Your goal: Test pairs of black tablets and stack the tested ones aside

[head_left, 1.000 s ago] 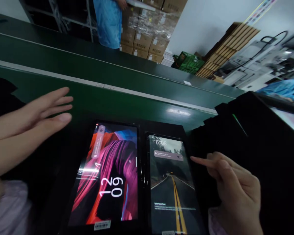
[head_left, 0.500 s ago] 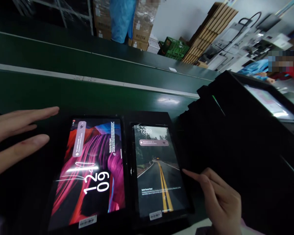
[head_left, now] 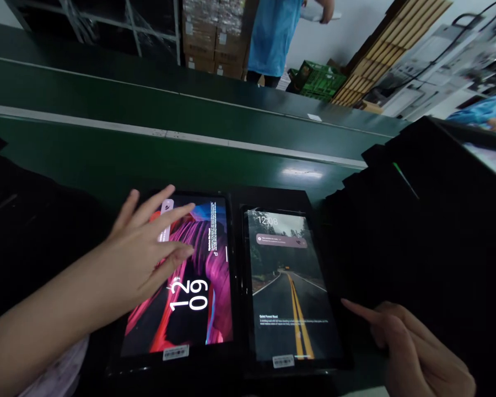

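Note:
Two lit tablets lie side by side in black surrounds. The left tablet [head_left: 215, 275] shows a red and purple picture with sideways digits 12 09. On the right tablet [head_left: 289, 298] is a forest road and the time 12:08. Each has a small barcode label at its near edge. My left hand [head_left: 152, 248] is over the upper left part of the left tablet, fingers spread, holding nothing; whether it touches the glass I cannot tell. Just right of the right tablet, my right hand [head_left: 409, 342] has its index finger stretched out and the others curled, with nothing visible in it.
Stacked black objects [head_left: 397, 220] stand at the right, and a dark pile [head_left: 33, 215] lies at the left. Beyond the green bench [head_left: 128, 157] are cartons [head_left: 200, 38], a green crate [head_left: 320, 80] and a person in blue [head_left: 273, 38]. Another person's blue sleeve [head_left: 483, 113] shows at upper right.
My left hand has moved right, from beside the left tablet to over it. My right hand sits slightly farther from the right tablet. The view has shifted, and more of the person in blue shows.

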A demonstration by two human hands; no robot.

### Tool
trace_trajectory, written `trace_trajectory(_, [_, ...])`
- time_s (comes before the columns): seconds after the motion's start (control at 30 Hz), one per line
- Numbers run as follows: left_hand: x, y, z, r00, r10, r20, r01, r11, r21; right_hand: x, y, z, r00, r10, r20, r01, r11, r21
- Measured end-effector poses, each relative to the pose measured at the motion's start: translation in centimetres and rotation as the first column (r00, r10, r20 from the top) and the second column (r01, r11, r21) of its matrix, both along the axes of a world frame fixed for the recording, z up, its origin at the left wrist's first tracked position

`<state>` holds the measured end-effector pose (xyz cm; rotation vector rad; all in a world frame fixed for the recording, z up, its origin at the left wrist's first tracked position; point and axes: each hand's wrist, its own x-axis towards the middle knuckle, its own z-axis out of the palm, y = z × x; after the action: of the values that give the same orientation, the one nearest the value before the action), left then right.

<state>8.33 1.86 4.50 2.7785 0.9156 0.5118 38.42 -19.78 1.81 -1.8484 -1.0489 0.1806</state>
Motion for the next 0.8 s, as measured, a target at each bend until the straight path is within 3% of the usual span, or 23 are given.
trace_trajectory(0.07, [-0.1,-0.3,0.8,1.000,0.018,-0.008,-0.017,0.999,0.033,-0.1,-0.4,0.0,0.997,-0.075,-0.021,0.076,0.997,0.033])
trace_trajectory(0.13, [0.7,-0.9,0.9,0.999,-0.036,-0.037,0.036,0.999,0.005,0.0,-0.6,0.0,0.997,-0.070,-0.012,0.070,0.997,0.042])
trace_trajectory(0.2, [1.9,-1.4,0.2,0.989,-0.137,-0.062,0.135,0.990,-0.039,0.2,-0.7,0.1,0.992,0.111,0.056,-0.113,0.993,0.029])
trace_trajectory(0.27, [2.5,-1.4,-0.8,0.982,-0.178,-0.064,0.175,0.983,-0.049,0.4,-0.7,0.4,0.927,0.355,0.122,-0.356,0.934,-0.016])
trace_trajectory(0.37, [1.8,-0.6,-1.2,0.989,-0.130,-0.068,0.130,0.991,-0.001,0.0,-0.5,1.2,0.806,0.577,0.133,-0.572,0.817,-0.075])
trace_trajectory(0.57, [-3.2,1.5,1.8,0.994,0.082,-0.070,-0.083,0.997,-0.003,-1.2,-0.8,1.8,0.748,0.661,0.060,-0.639,0.743,-0.200])
trace_trajectory(0.67, [-4.7,1.4,3.1,0.985,0.127,-0.118,-0.134,0.990,-0.052,-1.1,-1.2,1.1,0.785,0.615,0.077,-0.585,0.776,-0.237])
trace_trajectory(0.8, [-5.1,0.4,3.7,0.974,0.207,-0.087,-0.214,0.975,-0.068,-1.3,-1.6,0.4,0.917,0.373,0.140,-0.348,0.921,-0.175])
